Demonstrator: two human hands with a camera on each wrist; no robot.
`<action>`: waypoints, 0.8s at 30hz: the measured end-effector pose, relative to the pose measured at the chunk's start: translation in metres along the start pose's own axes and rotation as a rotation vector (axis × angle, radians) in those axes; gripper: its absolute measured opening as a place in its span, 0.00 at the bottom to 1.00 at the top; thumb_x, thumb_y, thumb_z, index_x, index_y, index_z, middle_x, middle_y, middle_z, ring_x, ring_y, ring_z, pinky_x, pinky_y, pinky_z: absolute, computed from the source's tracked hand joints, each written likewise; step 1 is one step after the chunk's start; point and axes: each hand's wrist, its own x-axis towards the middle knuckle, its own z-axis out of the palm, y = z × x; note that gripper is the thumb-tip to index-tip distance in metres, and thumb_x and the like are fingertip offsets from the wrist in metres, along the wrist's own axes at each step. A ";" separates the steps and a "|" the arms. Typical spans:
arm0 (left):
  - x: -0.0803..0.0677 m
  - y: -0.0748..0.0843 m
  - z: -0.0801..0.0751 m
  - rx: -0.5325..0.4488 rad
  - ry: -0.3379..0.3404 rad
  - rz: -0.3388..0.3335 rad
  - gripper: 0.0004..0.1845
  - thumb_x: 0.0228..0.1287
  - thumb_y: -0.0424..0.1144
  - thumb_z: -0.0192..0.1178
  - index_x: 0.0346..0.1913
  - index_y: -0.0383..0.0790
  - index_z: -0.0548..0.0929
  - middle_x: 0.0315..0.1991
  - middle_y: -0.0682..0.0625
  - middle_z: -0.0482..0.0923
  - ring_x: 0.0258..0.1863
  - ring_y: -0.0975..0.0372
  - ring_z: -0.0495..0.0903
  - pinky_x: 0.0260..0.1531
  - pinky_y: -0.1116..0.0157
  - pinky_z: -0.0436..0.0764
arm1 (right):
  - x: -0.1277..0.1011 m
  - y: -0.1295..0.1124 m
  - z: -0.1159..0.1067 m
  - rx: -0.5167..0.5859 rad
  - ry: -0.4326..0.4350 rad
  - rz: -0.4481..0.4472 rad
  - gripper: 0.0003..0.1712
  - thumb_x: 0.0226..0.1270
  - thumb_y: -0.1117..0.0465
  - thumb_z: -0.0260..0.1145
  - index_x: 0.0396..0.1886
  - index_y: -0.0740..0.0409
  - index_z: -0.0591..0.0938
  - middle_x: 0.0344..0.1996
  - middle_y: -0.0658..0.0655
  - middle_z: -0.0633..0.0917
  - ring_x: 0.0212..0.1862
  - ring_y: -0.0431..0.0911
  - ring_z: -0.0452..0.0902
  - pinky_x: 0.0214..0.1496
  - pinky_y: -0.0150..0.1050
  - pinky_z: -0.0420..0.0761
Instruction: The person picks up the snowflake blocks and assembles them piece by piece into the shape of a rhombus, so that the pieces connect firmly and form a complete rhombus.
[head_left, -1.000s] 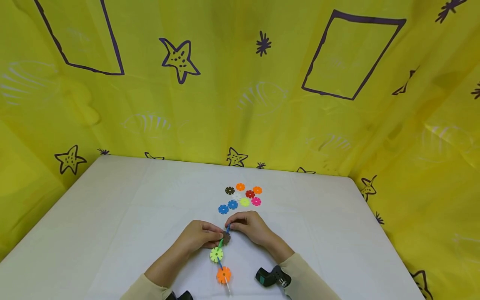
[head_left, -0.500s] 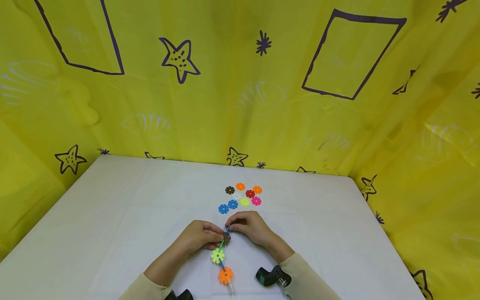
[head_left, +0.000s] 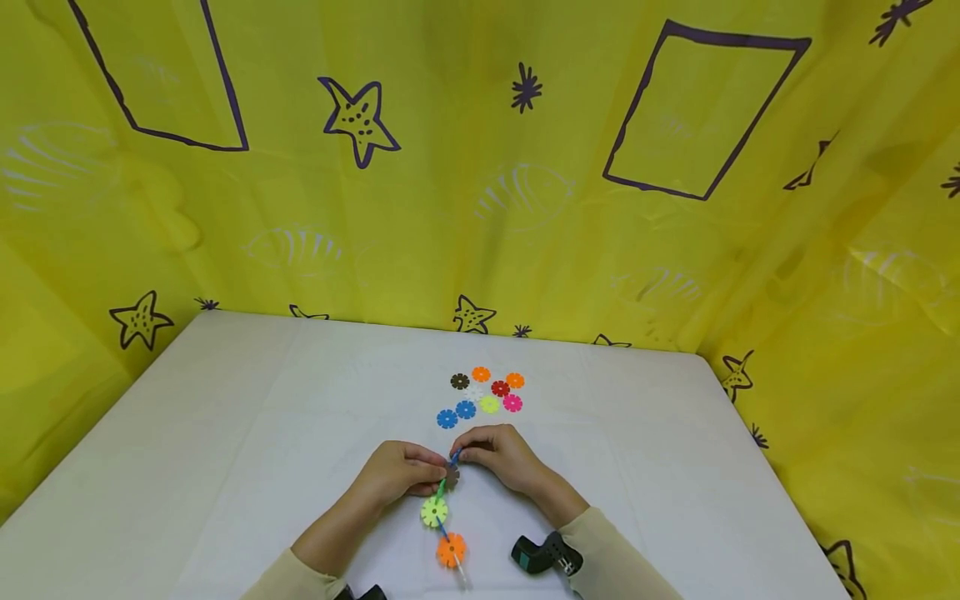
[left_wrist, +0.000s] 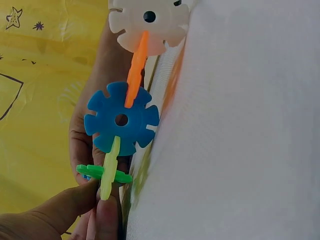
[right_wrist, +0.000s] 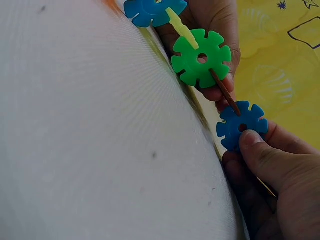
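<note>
In the head view, my left hand (head_left: 401, 471) pinches the brown interlocking disc (head_left: 453, 477) of a chain of notched plastic discs. My right hand (head_left: 501, 455) grips the blue interlocking disc (right_wrist: 230, 131) at the chain's far end, thumb on its face. Slotted together, the brown disc joins that blue one to a green disc (right_wrist: 192, 62). Toward me follow a yellow disc (head_left: 434, 512), another blue disc (left_wrist: 107, 125), an orange disc (head_left: 451, 551) and a white disc (left_wrist: 125, 22). In the left wrist view the brown disc is mostly hidden behind the fingers and other discs.
Beyond the hands, several loose discs lie flat on the white table (head_left: 300, 400), among them a dark brown disc (head_left: 460, 381), a red disc (head_left: 500, 388) and a pink disc (head_left: 513, 403). A yellow curtain (head_left: 435, 208) surrounds the table's back and sides.
The near end of the chain, with the yellow and orange discs, has swung slightly to the right. Both hands keep almost the same place and hold.
</note>
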 end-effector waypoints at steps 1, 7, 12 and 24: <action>0.000 0.000 0.000 -0.005 0.003 0.000 0.13 0.55 0.30 0.70 0.42 0.26 0.86 0.32 0.43 0.88 0.24 0.66 0.84 0.31 0.67 0.86 | 0.000 0.000 0.000 -0.002 -0.002 -0.004 0.07 0.68 0.67 0.64 0.40 0.59 0.88 0.37 0.55 0.88 0.41 0.36 0.80 0.48 0.30 0.81; 0.000 0.000 0.000 -0.021 0.014 0.000 0.13 0.54 0.30 0.70 0.42 0.26 0.86 0.32 0.42 0.88 0.24 0.66 0.84 0.31 0.67 0.86 | 0.000 0.000 0.001 -0.023 -0.016 -0.022 0.07 0.68 0.67 0.64 0.40 0.59 0.87 0.37 0.55 0.88 0.41 0.36 0.80 0.48 0.30 0.81; 0.000 0.001 0.001 -0.028 0.037 -0.006 0.13 0.54 0.30 0.71 0.42 0.26 0.87 0.31 0.43 0.88 0.23 0.66 0.84 0.30 0.68 0.86 | 0.001 0.000 0.002 -0.031 -0.010 -0.042 0.07 0.68 0.67 0.64 0.40 0.60 0.87 0.37 0.56 0.88 0.40 0.35 0.80 0.48 0.30 0.81; -0.001 0.001 0.002 -0.010 0.077 -0.024 0.12 0.53 0.29 0.71 0.41 0.28 0.87 0.30 0.45 0.88 0.23 0.65 0.83 0.30 0.67 0.86 | 0.001 -0.003 0.005 -0.034 -0.021 -0.037 0.08 0.68 0.67 0.63 0.40 0.59 0.87 0.38 0.55 0.88 0.42 0.38 0.80 0.49 0.30 0.81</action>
